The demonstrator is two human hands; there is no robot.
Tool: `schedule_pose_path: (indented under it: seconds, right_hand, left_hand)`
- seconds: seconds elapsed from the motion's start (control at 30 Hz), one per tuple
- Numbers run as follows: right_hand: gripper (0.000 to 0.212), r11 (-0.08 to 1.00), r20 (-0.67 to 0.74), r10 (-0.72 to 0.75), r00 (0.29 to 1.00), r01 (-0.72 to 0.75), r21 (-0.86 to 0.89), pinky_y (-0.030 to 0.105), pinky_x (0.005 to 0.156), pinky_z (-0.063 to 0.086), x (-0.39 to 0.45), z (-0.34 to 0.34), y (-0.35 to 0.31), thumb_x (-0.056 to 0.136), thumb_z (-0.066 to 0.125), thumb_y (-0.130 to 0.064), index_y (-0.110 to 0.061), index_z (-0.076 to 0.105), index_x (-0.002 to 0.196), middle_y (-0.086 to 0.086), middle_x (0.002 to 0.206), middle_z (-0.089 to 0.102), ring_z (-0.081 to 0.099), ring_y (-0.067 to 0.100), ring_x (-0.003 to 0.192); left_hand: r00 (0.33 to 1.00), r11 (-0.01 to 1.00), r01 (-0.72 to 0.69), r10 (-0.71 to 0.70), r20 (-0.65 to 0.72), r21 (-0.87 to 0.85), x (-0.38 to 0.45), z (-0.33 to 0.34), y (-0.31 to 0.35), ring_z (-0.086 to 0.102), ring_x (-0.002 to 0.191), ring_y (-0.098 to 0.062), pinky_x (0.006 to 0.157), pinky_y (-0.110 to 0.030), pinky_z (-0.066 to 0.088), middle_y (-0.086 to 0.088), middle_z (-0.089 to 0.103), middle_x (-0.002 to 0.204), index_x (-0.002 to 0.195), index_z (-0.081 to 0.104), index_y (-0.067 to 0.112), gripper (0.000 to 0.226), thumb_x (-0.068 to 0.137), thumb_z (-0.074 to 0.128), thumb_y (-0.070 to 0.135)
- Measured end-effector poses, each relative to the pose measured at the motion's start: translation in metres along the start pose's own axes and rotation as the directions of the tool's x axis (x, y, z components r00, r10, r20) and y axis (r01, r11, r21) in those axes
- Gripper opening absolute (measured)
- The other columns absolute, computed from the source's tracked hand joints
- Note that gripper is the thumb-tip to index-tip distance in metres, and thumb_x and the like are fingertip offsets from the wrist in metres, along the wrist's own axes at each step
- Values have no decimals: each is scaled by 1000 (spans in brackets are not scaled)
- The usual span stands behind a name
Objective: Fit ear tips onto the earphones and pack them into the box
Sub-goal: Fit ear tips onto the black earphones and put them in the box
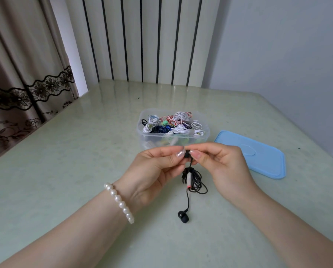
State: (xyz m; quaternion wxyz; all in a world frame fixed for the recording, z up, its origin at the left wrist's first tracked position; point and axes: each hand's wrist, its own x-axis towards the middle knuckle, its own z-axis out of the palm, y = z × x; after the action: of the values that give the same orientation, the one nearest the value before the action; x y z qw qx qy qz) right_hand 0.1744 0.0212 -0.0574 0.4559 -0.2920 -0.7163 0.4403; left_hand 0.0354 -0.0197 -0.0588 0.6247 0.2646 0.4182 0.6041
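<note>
Together, left hand (pixel 156 167) and right hand (pixel 219 163) pinch a small black earbud (pixel 187 154), thin cord (pixel 194 180) dangling

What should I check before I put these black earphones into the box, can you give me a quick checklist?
1. Upper earbud held firmly: ok, left hand and right hand both pinch it.
2. Ear tip seated on that earbud: cannot tell, fingers cover it.
3. Lower earbud has its tip: cannot tell, too small to be sure.
4. Cable bundled: not ok, a loose strand with the lower earbud hangs free.
5. Box open: ok, blue lid lies beside it on the table.
6. Room in the box: cannot tell, it already holds many earphones.
</note>
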Motion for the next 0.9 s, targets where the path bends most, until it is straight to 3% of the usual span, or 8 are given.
schedule_pose_path:
  seconds: [0.17, 0.27, 0.43, 0.53, 0.67, 0.9]
  right_hand:
    - [26, 999, -18, 21, 1000, -21, 34, 10, 69, 47, -2, 5, -1, 84, 56, 5, -18, 69, 86, -13, 71, 71, 65, -1, 70]
    - [27, 999, -13, 11, 1000, -11, 33, 9, 68, 47, -3, 5, -2, 83, 56, 7, -17, 69, 86, -14, 70, 71, 65, -2, 70]
    - [23, 997, -37, 42, 998, -40, 67, 11, 60, 48, -3, 7, -1, 81, 57, 9, -10, 69, 81, -5, 59, 69, 63, 2, 58]
    - [22, 994, -85, 85, 993, -78, 78, 14, 62, 50, -2, 8, 4, 80, 60, 5, -14, 69, 75, -5, 62, 70, 63, 5, 60]
    - [18, 983, -164, 151, 975, -130, 133, 15, 59, 50, -1, 15, 8, 81, 60, 4, -11, 69, 75, -2, 65, 69, 63, 6, 58]
    - [15, 974, -183, 205, 962, -182, 133, 6, 56, 41, -1, 10, 8, 80, 63, -5, -19, 69, 76, -14, 55, 65, 53, -6, 54]
  left_hand:
    - [997, 996, 67, -66, 28, -50, 3, 0, -3, 63, 49, -9, 52, -16, 53, -7, 67, 59, 75, 68, 1, 16, 61, 61, 2]
    - [991, 989, 124, -119, 52, -84, 3, -2, -3, 62, 50, -8, 52, -18, 54, -7, 66, 60, 67, 71, 3, 12, 60, 61, 2]
    - [974, 962, 217, -203, 99, -164, 2, 0, -3, 63, 51, -10, 54, -20, 56, -9, 66, 63, 72, 69, -1, 13, 69, 56, -2]
    - [993, 984, 121, -122, 0, -127, 2, 4, -7, 65, 52, -10, 54, -19, 56, -9, 66, 62, 80, 65, -3, 13, 80, 52, -7]
    - [993, 998, -64, 66, -103, 26, 2, 7, -11, 64, 51, -8, 53, -16, 54, -6, 66, 57, 72, 66, 2, 18, 83, 55, -6]
    - [982, 973, -169, 180, -62, 160, 4, 4, -10, 60, 53, -7, 55, -17, 52, -4, 65, 58, 76, 68, 2, 12, 80, 59, -6]
